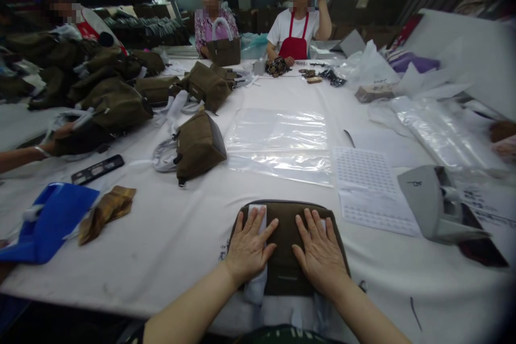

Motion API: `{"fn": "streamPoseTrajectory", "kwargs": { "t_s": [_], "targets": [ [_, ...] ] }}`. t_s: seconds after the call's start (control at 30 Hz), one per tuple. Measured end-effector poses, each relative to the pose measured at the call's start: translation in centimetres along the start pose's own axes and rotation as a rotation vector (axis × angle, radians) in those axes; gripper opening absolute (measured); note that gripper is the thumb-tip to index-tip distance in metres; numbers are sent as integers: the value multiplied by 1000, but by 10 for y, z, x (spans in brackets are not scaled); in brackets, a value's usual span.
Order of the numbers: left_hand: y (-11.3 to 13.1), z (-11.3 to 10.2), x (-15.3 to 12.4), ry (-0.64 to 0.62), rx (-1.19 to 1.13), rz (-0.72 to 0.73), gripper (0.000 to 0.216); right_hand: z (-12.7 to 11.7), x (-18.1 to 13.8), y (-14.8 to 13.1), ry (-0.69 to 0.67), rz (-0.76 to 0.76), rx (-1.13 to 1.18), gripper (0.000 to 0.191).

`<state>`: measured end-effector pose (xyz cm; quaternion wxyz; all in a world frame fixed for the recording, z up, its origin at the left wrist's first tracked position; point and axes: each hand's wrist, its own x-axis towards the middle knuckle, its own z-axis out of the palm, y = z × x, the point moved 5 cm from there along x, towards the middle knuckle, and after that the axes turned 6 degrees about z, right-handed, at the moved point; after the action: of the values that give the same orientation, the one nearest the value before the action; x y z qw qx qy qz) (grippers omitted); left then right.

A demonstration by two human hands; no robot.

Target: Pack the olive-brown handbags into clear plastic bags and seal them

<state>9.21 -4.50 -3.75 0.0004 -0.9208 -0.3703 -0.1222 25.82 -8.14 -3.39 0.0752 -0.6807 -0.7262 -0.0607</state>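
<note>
- I see the left hand (248, 250) and right hand (321, 252) apart, palms down, fingers spread, clasping nothing.
- Directly beneath them, the brown bag (284, 258) lies on the worktop (169, 258), a white-wrapped strap (256, 287) running under the left.
- I judge the step in hand as smoothing the bag flat; the next move seems to call for even pressure.
- I can't tell what it holds.
- Beyond the hands, clear plastic sleeves (280, 131) lie flat, no contents visible.
- Ahead-left, another brown bag (199, 145) hides its inside.
</note>
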Motion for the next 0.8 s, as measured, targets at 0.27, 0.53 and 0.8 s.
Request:
{"fn": "streamPoseTrajectory", "kwargs": {
  "t_s": [0.27,0.53,0.8],
  "targets": [
    [3,-7,1,-8,-50,30,59,-4,-1,2,24,2,14,63],
    [-25,-59,-11,239,-413,25,45,-35,-16,18,219,-119,197,71],
    [-158,-25,140,102,-360,-308,37,-2,169,100,232,7,539,51]
  ]
}}
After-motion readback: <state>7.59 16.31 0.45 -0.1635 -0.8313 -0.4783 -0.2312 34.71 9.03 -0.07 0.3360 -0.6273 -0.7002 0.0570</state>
